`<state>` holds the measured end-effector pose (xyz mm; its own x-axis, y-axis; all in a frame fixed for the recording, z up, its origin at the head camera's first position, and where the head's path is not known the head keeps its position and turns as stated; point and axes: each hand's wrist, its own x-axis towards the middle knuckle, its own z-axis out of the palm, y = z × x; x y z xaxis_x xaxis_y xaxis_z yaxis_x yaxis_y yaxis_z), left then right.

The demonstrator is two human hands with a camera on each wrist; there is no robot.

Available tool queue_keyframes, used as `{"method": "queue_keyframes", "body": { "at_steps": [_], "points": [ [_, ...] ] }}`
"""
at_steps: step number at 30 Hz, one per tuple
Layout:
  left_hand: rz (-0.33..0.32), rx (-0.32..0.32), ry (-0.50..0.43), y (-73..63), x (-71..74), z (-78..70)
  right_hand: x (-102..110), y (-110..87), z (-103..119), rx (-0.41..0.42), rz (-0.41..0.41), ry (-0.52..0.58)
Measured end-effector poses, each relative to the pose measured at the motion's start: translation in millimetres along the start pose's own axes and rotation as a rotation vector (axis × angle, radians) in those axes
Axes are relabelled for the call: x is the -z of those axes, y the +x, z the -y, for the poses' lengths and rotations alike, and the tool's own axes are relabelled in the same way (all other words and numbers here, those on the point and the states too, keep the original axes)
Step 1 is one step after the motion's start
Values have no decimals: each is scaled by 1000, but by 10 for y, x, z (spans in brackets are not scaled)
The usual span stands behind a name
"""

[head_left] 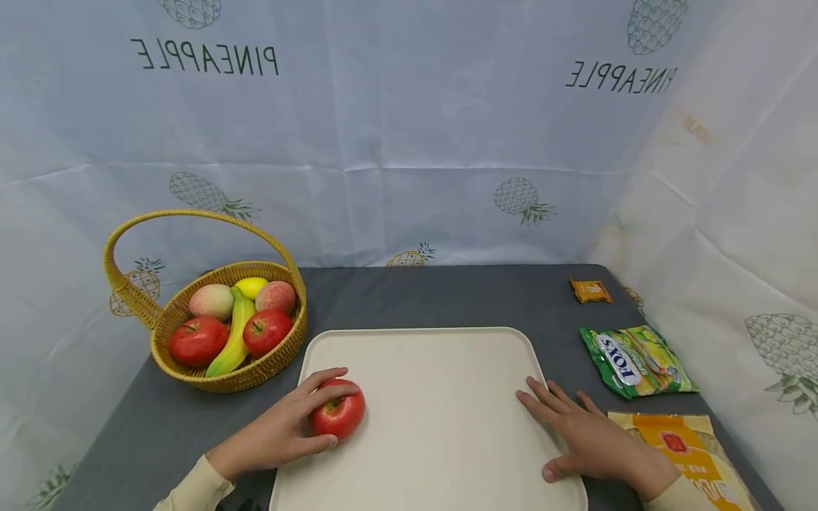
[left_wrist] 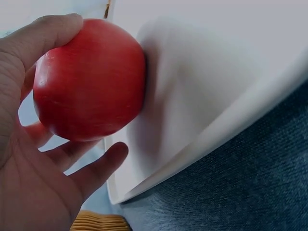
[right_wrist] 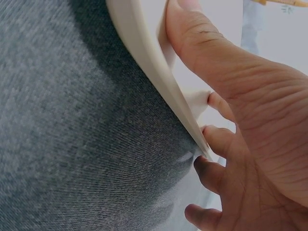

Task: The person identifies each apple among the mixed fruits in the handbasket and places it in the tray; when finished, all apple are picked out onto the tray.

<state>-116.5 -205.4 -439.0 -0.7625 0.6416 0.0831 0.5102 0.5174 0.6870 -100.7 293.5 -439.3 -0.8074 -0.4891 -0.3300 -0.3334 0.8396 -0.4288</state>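
Head view: 1 red round apple (head_left: 345, 417), on the left side of 1 cream rectangular tray (head_left: 441, 411), sits between thumb and fingers of the left hand (head_left: 290, 426); right hand (head_left: 583, 436), fingers spread, at its right rim. Left wrist view: 1 finger stands clear of the apple; even pressure should suffice. Right wrist view: nothing pinched; light contact should steady the tray.

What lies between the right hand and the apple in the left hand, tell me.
In the head view, only bare tray lies between the right hand and the apple.
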Motion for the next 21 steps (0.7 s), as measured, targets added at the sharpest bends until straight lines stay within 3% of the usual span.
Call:
{"method": "queue_keyframes", "body": {
  "at_steps": [5,9,13,17,21],
  "points": [
    [-5,3,16,-10,49,-9,1,4,8,-8,0,-2],
    [-41,-11,56,-36,188,-13,4,10,8,-16,2,-5],
    [-120,-55,126,-84,428,-12,6,9,7,-17,6,6],
    [-208,-53,218,-168,731,3,4,7,1,-9,7,17],
    [-293,-70,268,-263,1039,114,-2,7,-14,-2,5,21]
  ]
}}
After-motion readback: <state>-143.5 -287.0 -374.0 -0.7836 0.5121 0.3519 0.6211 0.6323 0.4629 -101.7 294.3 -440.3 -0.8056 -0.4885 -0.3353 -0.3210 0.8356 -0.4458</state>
